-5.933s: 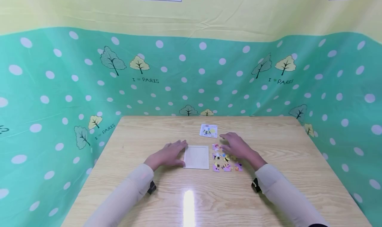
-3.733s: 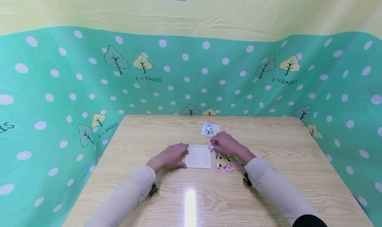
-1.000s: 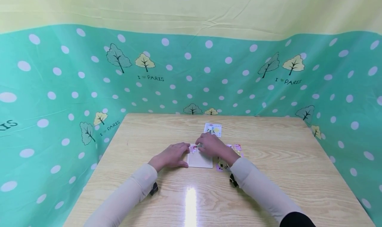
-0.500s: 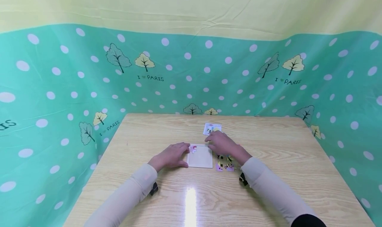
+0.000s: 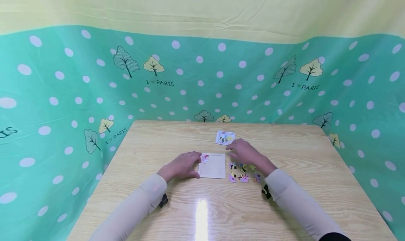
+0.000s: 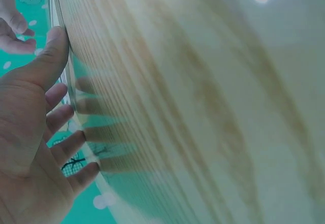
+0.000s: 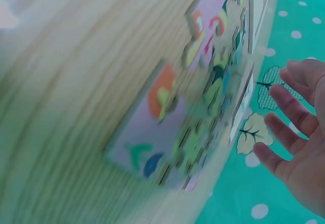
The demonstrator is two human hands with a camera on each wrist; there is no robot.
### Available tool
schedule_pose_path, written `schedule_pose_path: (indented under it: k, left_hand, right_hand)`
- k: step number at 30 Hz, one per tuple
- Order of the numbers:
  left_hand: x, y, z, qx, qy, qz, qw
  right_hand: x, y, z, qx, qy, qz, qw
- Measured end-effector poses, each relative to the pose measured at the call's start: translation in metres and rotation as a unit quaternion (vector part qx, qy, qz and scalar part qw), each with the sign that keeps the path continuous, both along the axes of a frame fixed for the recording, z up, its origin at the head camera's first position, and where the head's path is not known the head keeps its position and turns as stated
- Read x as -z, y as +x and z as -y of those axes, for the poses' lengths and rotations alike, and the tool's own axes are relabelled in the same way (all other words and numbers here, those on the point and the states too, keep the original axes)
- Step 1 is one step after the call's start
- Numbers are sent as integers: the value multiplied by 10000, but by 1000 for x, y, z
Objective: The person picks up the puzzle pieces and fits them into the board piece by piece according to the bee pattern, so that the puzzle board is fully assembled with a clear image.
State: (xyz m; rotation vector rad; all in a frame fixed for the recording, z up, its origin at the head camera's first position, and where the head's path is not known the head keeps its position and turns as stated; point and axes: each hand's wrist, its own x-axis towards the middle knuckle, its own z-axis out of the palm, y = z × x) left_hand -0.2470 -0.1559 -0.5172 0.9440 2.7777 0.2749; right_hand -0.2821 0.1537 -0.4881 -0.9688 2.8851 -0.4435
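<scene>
A shallow white puzzle tray (image 5: 212,169) lies mid-table, with one pink jigsaw piece (image 5: 205,158) in its far left corner. My left hand (image 5: 181,166) rests at the tray's left edge, its thumb by the near corner and fingers by the far one. My right hand (image 5: 245,153) hovers above loose jigsaw pieces (image 5: 243,177) right of the tray, hiding some of them. In the right wrist view, its fingers (image 7: 289,104) are spread loosely with nothing in them, apart from the pieces; a pink corner piece (image 7: 133,137) lies closest to the camera.
A small picture card (image 5: 225,138) with a cartoon bee lies behind the tray. The wooden table (image 5: 152,139) ends at a green and yellow polka-dot curtain (image 5: 218,82) at the back and sides. Light glares near the front of the table.
My right hand pinched a pink piece from the loose group, set it into the tray's far left corner, let go and drew back right. My left hand stays at the tray's edge.
</scene>
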Motion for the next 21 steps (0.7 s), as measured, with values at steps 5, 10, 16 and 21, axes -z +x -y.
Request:
schedule_pose_path:
  k: [5, 10, 16, 21]
  left_hand:
    - [-1, 1, 0, -5, -13, -13, 10000]
    - [-3, 2, 0, -36, -4, 30, 10000]
    - [-3, 2, 0, -20, -1, 30, 10000]
    - [-2, 1, 0, -48, -32, 12, 10000]
  right_hand:
    - [2, 0, -11, 91, 1, 118, 9999]
    - [5, 1, -21, 167, 0, 181, 9997]
    - [11, 3, -35, 265, -93, 187, 9994]
    - [16, 3, -45, 165, 16, 16, 9999]
